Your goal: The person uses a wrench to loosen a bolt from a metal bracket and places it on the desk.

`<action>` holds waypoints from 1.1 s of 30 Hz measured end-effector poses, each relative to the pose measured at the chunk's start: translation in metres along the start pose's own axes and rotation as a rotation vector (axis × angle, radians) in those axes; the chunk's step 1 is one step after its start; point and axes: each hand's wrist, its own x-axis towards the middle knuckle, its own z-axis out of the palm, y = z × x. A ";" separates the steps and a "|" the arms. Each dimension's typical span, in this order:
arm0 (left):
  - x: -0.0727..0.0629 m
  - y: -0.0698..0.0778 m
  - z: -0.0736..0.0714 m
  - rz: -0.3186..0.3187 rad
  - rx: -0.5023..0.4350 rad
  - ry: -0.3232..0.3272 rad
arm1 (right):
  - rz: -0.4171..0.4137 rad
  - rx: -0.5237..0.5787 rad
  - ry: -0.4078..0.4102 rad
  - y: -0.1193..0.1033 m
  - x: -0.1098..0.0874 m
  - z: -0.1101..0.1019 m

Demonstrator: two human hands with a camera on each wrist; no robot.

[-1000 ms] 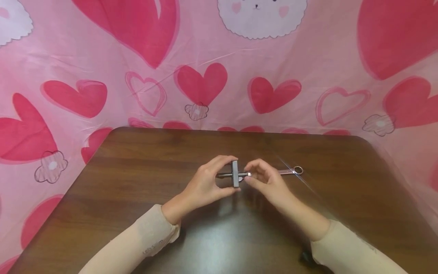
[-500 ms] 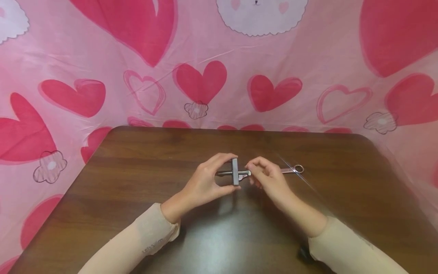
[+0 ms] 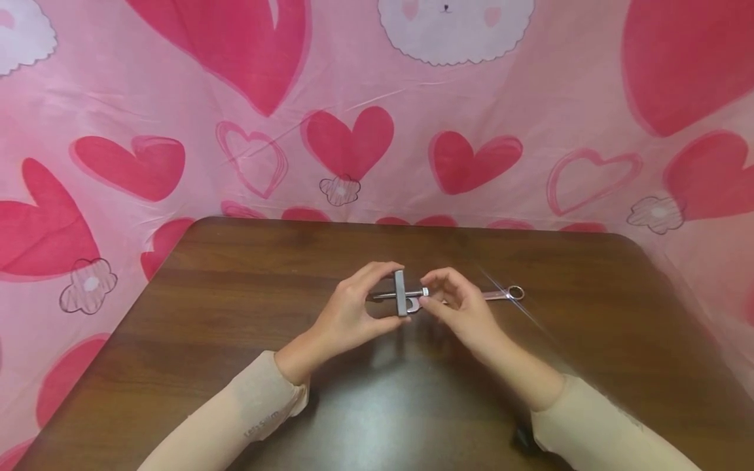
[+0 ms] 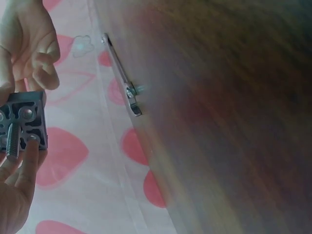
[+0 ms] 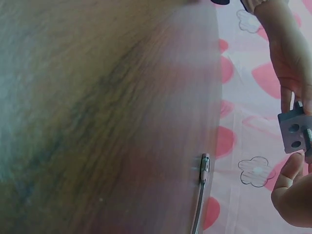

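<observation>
Near the middle of the table, my left hand grips a small grey metal block by its upper and lower edges, thumb below. A bolt runs through the block, its head facing right. In the left wrist view the bolt's threaded shank sticks out of the block's recessed side. My right hand has thumb and fingers curled round the bolt head, the thumb lower and the fingertips above. The right wrist view shows round holes in the block.
A combination wrench lies on the brown wooden table behind the right hand, ring end to the right, open end beneath the bolt. A small dark object sits by the right sleeve. Pink heart-patterned cloth hangs behind the table.
The right fingers closed together at the bolt head half a second ago and are now spread around it again. The block and bolt have shifted slightly left, showing more of the wrench's open end.
</observation>
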 end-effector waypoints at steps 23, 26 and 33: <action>0.000 0.003 -0.006 -0.006 -0.009 -0.021 | -0.028 -0.008 -0.007 0.000 0.000 -0.002; 0.000 0.004 -0.006 -0.012 -0.011 -0.034 | 0.006 0.013 -0.023 0.000 -0.001 -0.003; 0.000 0.006 -0.005 -0.001 -0.016 -0.038 | 0.059 0.038 -0.034 -0.004 -0.001 -0.005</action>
